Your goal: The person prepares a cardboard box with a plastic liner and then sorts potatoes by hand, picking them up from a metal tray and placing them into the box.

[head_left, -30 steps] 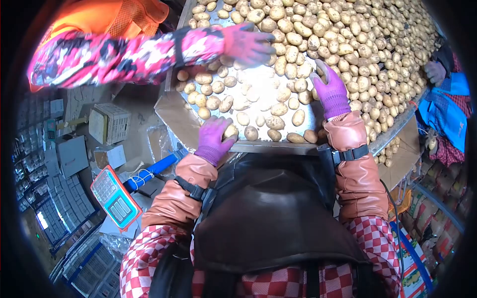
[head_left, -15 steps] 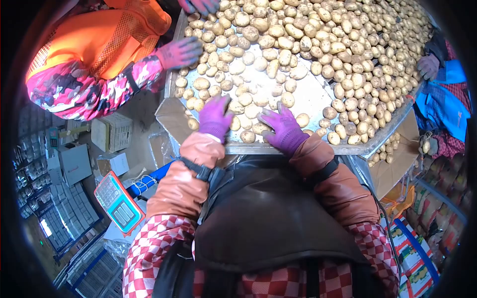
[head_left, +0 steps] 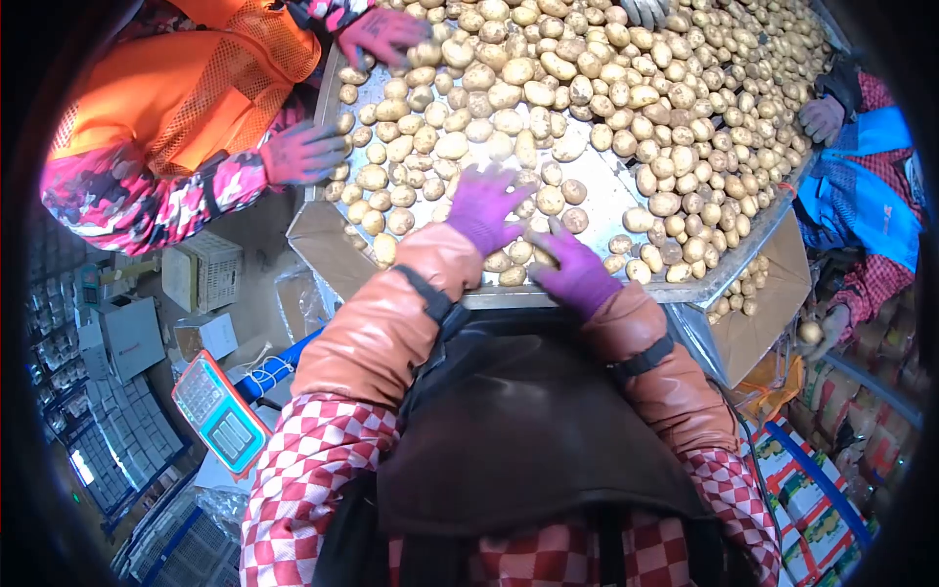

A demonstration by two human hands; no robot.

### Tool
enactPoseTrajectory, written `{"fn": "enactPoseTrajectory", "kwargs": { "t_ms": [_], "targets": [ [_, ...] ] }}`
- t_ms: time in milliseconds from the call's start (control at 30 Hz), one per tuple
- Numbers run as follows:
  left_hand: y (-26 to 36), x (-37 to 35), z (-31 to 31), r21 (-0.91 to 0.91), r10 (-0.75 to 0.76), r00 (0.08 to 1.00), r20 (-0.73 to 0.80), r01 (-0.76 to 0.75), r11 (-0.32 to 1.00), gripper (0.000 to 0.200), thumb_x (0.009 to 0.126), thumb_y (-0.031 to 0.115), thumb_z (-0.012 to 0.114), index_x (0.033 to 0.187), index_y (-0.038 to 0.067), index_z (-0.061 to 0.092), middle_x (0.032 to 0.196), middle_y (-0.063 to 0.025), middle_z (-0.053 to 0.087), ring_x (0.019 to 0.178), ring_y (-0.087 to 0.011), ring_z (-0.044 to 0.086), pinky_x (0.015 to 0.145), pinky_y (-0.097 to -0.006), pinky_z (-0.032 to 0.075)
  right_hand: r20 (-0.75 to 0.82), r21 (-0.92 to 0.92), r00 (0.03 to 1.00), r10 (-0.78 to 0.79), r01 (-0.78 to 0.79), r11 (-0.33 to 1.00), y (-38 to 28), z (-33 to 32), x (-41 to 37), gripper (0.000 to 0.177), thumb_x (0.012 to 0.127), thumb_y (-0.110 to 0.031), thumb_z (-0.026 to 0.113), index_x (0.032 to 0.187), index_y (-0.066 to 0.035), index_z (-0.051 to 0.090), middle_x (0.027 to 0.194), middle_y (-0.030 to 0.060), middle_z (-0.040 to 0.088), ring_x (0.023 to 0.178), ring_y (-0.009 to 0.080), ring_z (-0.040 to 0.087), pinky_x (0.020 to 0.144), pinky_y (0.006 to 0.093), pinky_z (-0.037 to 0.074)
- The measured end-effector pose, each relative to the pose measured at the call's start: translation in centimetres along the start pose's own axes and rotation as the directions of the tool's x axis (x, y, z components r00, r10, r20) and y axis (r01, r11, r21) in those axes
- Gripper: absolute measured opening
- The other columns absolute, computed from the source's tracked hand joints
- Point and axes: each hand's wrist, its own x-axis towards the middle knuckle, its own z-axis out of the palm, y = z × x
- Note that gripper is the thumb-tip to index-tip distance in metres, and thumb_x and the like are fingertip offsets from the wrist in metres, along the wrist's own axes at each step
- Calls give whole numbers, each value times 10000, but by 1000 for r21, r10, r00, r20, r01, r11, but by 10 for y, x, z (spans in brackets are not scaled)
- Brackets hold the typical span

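Observation:
My left hand (head_left: pixel 486 207), in a purple glove, reaches over the potatoes (head_left: pixel 452 146) on the metal table, fingers spread and slightly blurred. Its fingertips overlap several potatoes in the middle of the bright surface. Closer to the table's front edge, my right hand (head_left: pixel 574 269) wears a matching glove, its fingers apart and pointing left. A few potatoes (head_left: pixel 513 276) lie between the two hands, right by the right fingertips. Neither hand is closed around a potato.
The metal table (head_left: pixel 626 192) bears a dense potato heap at the right and back. A co-worker in an orange vest (head_left: pixel 186 98) works at left; another in a blue vest (head_left: pixel 866 201) holds a potato at right. Cardboard chutes (head_left: pixel 758 318) flank the table; a scale (head_left: pixel 220 416) stands left.
My left hand has moved right and farther forward over the potatoes, closer to my right hand. The orange-vested co-worker's hands have shifted. A grey-gloved hand has appeared at the top.

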Motion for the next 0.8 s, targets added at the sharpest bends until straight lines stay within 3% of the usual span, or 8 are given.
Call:
{"fn": "enactPoseTrajectory", "kwargs": {
  "t_ms": [200, 333, 367, 467, 567, 667, 733, 800],
  "targets": [
    [-68, -88, -44, -17, -385, 921, -51, 385, 923, 532, 744, 295, 713, 1222, 104, 581, 1186, -142, 614, 1173, -357, 510, 993, -498, 371, -273, 494, 920, 281, -117, 862, 40, -31, -16, 457, 864, -112, 657, 1305, -36, 562, 1235, 189, 601, 1157, 248, 584, 1002, 330, 443],
    [-12, -67, -47, 156, -537, 838, -98, 546, 823, 492, 753, 277, 694, 1202, 109, 583, 1210, -162, 597, 1132, -383, 519, 947, -465, 410, -432, -79, 892, 136, -187, 979, 41, -8, 0, 611, 812, -210, 687, 1358, -23, 487, 1368, 276, 456, 1284, 401, 434, 1080, 426, 359],
    [4, -44, -55, 14, -438, 883, 171, 442, 897, 498, 744, 286, 694, 1200, 116, 582, 1201, -164, 585, 1115, -392, 509, 928, -460, 406, -349, -65, 913, 210, -248, 967, 24, -7, 3, 680, 785, -260, 704, 1378, -32, 462, 1414, 310, 393, 1332, 449, 364, 1112, 450, 316],
    [2, -46, -22, -126, 185, 965, -185, -209, 970, 474, 736, 275, 679, 1177, 127, 591, 1077, -169, 576, 1031, -397, 522, 883, -493, 405, 34, -368, 995, 90, -71, 927, -19, -3, 4, 685, 794, -274, 688, 1387, -34, 443, 1437, 299, 372, 1365, 428, 326, 1111, 432, 316],
    [-38, -60, -34, -346, -327, 945, 1, 307, 887, 477, 752, 304, 701, 1182, 127, 595, 1163, -172, 582, 1119, -367, 528, 944, -487, 415, 146, 270, 989, 30, -69, 960, 15, -21, -4, 718, 797, -304, 701, 1417, -81, 417, 1446, 254, 386, 1350, 404, 347, 1081, 475, 359],
    [-49, -87, -34, 152, -465, 868, -175, 490, 858, 418, 754, 219, 696, 1143, 90, 613, 1094, -167, 622, 1054, -359, 569, 864, -469, 461, -226, 290, 952, 206, -136, 947, 46, -43, -10, 670, 822, -288, 679, 1407, -71, 436, 1430, 255, 411, 1346, 433, 339, 1105, 506, 311],
    [-37, -59, -56, -22, -392, 912, -121, 393, 919, 388, 771, 203, 691, 1131, 77, 614, 1066, -162, 636, 1037, -370, 578, 862, -466, 465, -564, -251, 821, 82, -266, 931, 54, -50, -6, 615, 818, -254, 680, 1330, 24, 483, 1330, 296, 487, 1277, 442, 419, 1109, 493, 298],
    [-11, -17, -44, -303, -147, 948, -284, 57, 951, 288, 805, 182, 655, 1071, 74, 632, 1017, -158, 646, 927, -381, 604, 808, -470, 480, -438, -529, 899, -19, -240, 814, 68, -12, -5, 679, 776, -360, 693, 1306, 20, 505, 1290, 294, 517, 1246, 445, 448, 1124, 523, 252]
  ]
}}
